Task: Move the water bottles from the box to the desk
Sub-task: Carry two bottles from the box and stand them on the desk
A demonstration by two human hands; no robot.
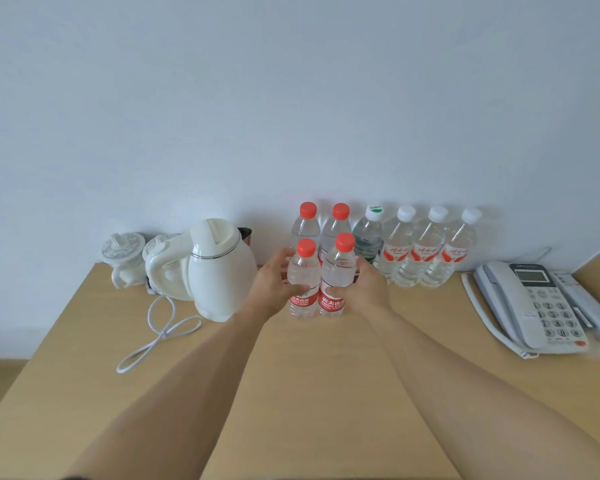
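Both bare forearms stretch out over the pale wooden desk (309,393) from its near edge, and they meet at the middle of the worktop. Left hand (272,289) wraps its fingers round one clear plastic water bottle with a red cap and red label (303,282); right hand (364,289) grips its twin, the second red-capped bottle (336,277). Each hand is full, then, and both bottles stand upright, side by side, touching or nearly so, bases on the wood.

Just behind them, two more red-capped bottles (321,225) stand towards the far edge by the wall, so this pair forms a front row. Further right along that far edge come a green-tinted bottle with a white cap (369,237) and three clear white-capped bottles with orange labels (426,251). A white electric kettle with a looping white cord (219,271) stands on the left, just beside the left hand, with a white lidded mug (123,256) in the far left corner. A grey desk telephone (534,303) lies at the right edge.

No box is in view. This looks like the set-down step: the pair appears placed, grips not yet released. Next move calls for letting go cleanly so neither bottle tips, drawing the left hand back clear of the kettle, then returning to the box for more.
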